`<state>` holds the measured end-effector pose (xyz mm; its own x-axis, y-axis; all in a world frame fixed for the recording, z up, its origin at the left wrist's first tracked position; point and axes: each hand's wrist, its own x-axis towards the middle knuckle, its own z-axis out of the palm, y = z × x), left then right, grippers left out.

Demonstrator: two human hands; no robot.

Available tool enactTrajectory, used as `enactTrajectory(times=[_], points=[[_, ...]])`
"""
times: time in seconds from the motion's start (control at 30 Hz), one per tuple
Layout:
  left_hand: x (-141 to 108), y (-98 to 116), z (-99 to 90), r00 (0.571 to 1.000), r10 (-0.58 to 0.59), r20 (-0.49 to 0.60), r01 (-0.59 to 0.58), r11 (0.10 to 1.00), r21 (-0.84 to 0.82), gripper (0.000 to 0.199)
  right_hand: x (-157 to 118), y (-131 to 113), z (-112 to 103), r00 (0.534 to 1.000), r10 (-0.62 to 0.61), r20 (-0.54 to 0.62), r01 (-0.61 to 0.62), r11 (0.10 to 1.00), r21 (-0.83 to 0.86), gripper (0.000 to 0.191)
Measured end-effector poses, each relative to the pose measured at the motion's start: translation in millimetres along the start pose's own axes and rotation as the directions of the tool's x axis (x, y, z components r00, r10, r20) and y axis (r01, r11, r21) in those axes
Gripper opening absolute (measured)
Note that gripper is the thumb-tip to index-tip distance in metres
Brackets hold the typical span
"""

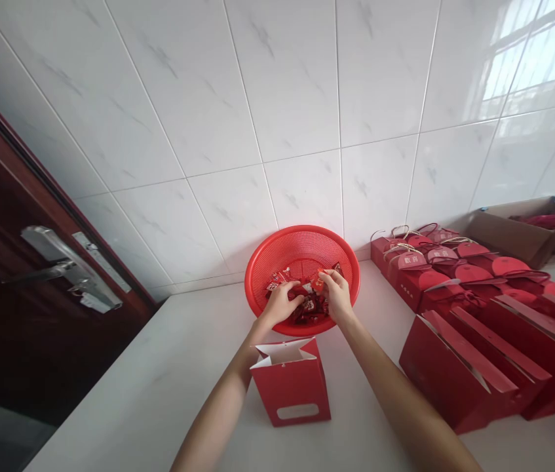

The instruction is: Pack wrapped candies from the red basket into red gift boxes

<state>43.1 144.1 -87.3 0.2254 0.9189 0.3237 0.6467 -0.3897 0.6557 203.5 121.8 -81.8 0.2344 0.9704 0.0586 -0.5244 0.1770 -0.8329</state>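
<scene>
Both of my hands reach into a red plastic basket [301, 236] that holds several wrapped candies [310, 305]. My right hand [337, 293] pinches a small orange-red candy packet [317, 282] at the basket's right side. On the left, my left hand [281, 303] has its fingers curled down among dark red wrappers; its fingertips are partly hidden, and what they hold cannot be made out. Between my forearms a red paper gift bag [297, 390] stands upright with its white-lined top open.
Several red gift boxes [412, 278] with cord handles stand at the right against the tiled wall. Nearer are several red paper bags [459, 373]. A cardboard box [508, 229] sits at the far right. A dark red door with a metal handle [71, 269] borders the white counter [169, 367] at left.
</scene>
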Motion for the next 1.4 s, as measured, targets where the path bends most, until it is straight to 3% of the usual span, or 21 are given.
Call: enactTrajectory(times=[0.17,0.3,0.4,0.5,0.63,0.8,1.0,1.23,1.4], points=[[1,-1,-4.9,0.997,-0.01,-0.072,0.011,1.0,0.018,0.037,-7,-19,5,1.0,-0.013,0.026,0.012,0.999,0.034,0.036],[15,-11,-21.4,0.989,-0.063,-0.131,0.07,0.996,0.048,0.044,-12,-34,5,0.999,-0.016,0.032,0.013,0.996,0.087,0.035],[28,-19,-35.5,0.985,-0.128,-0.116,0.139,0.986,0.091,0.045,-13,-41,4,0.999,-0.04,0.029,0.037,0.994,0.107,0.034],[38,-26,-41.1,0.982,-0.183,-0.055,0.189,0.972,0.14,0.038,-13,-43,5,0.998,-0.062,0.031,0.058,0.991,0.12,0.033],[45,-30,-33.7,0.972,-0.229,0.054,0.214,0.956,0.201,0.025,-13,-42,6,0.998,-0.048,0.04,0.043,0.992,0.122,0.032],[45,-33,-24.1,0.943,-0.282,0.174,0.234,0.938,0.255,0.016,-12,-35,7,1.0,-0.007,0.028,0.003,0.989,0.146,0.032],[40,-31,-26.1,0.92,-0.28,0.273,0.216,0.946,0.243,0.01,-8,-23,8,0.998,0.057,0.021,-0.059,0.987,0.149,0.033],[35,-23,-26.6,0.877,-0.241,0.416,0.201,0.97,0.139,0.023,-13,-22,7,0.995,0.093,0.037,-0.096,0.993,0.065,0.035],[30,-15,-27.9,0.785,-0.274,0.555,0.271,0.958,0.09,0.026,-16,-21,6,0.992,0.111,0.051,-0.111,0.994,-0.005,0.036]])
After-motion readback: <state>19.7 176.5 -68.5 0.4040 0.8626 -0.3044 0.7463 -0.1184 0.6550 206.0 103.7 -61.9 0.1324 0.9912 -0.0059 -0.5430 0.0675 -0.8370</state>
